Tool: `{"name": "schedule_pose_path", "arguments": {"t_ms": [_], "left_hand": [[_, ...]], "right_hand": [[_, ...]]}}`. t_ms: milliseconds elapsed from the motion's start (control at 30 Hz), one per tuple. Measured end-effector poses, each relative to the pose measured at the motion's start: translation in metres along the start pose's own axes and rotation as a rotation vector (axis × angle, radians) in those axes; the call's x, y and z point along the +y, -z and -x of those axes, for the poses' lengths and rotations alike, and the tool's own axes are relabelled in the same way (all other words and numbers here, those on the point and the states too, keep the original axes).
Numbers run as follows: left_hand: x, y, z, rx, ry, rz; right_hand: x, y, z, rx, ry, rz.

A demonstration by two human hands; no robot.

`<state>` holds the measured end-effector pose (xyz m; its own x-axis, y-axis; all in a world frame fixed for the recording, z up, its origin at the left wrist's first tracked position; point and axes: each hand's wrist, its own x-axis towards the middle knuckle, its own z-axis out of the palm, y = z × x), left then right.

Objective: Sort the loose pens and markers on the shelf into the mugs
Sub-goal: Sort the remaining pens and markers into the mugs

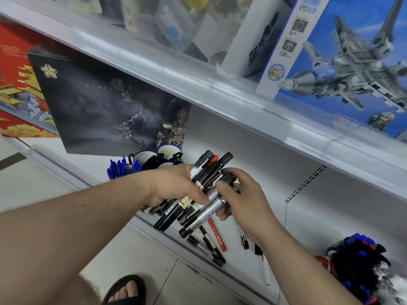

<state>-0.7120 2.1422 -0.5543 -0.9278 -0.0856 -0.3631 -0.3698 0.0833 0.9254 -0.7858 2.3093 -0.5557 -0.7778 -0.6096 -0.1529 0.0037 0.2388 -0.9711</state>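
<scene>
My left hand (176,186) grips a thick bundle of black and silver markers (209,170) above the white lower shelf (308,216). My right hand (240,194) is closed on a silver marker (211,211) at the bundle's right side. Several loose pens, one of them red (217,235), lie on the shelf just below my hands. Behind the bundle stand white mugs with dark rims (168,151). A mug full of blue pens (120,169) stands to their left.
A dark picture box (105,106) and a red box (17,89) lean at the back left. The upper shelf edge (220,93) overhangs, carrying a blue jet-model box (352,67). A heap of blue and black pens (361,267) lies at right. My sandalled foot (127,291) is on the floor.
</scene>
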Motion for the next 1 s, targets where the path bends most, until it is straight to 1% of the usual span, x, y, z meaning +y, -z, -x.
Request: {"name": "schedule_pose_path", "arguments": {"t_ms": [67,167,267,367,433,533,667,833,933,1000], "left_hand": [[-0.011,0.015,0.000,0.067,0.032,0.065],[-0.029,0.048,0.006,0.281,0.138,0.223],[-0.041,0.079,0.013,0.496,0.189,0.347],[-0.046,0.096,0.015,0.601,0.198,0.381],[-0.047,0.099,0.015,0.615,0.213,0.372],[-0.047,0.097,0.013,0.590,0.194,0.405],[-0.048,0.096,0.013,0.564,0.148,0.304],[-0.052,0.095,0.012,0.543,0.134,0.255],[-0.054,0.094,0.010,0.510,0.121,0.250],[-0.053,0.093,0.010,0.484,0.118,0.243]], "right_hand": [[0.002,-0.004,-0.009,0.047,0.003,-0.031],[0.009,-0.010,-0.027,0.231,0.055,-0.041],[0.021,-0.021,-0.058,0.364,0.136,0.056],[0.034,-0.044,-0.102,0.401,0.192,0.184],[0.041,-0.065,-0.132,0.382,0.219,0.300],[0.051,-0.094,-0.168,0.340,0.245,0.464],[0.073,-0.125,-0.202,0.235,0.214,0.693],[0.105,-0.146,-0.214,0.095,0.257,1.127],[0.115,-0.147,-0.215,0.057,0.252,1.265],[0.114,-0.145,-0.217,0.000,0.228,1.319]]}}
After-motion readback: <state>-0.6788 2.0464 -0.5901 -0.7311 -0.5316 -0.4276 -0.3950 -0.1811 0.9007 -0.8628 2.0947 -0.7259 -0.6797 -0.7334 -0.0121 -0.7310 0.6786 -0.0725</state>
